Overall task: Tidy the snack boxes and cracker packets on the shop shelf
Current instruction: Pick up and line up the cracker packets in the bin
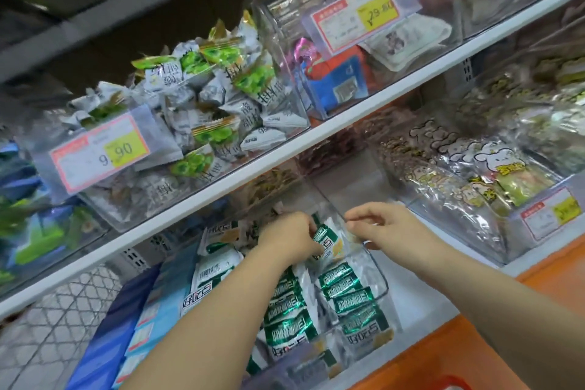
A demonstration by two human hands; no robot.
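My left hand [286, 239] pinches a green cracker packet [324, 239] by its end, likely light and slippery; right hand [380, 225] pinches the clear bin wall [379, 269].

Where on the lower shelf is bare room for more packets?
Free: the back of the clear bin, behind the right hand pinching its wall; the white shelf strip right of that bin. Crowded: the green packets in front, where the left hand grips one.
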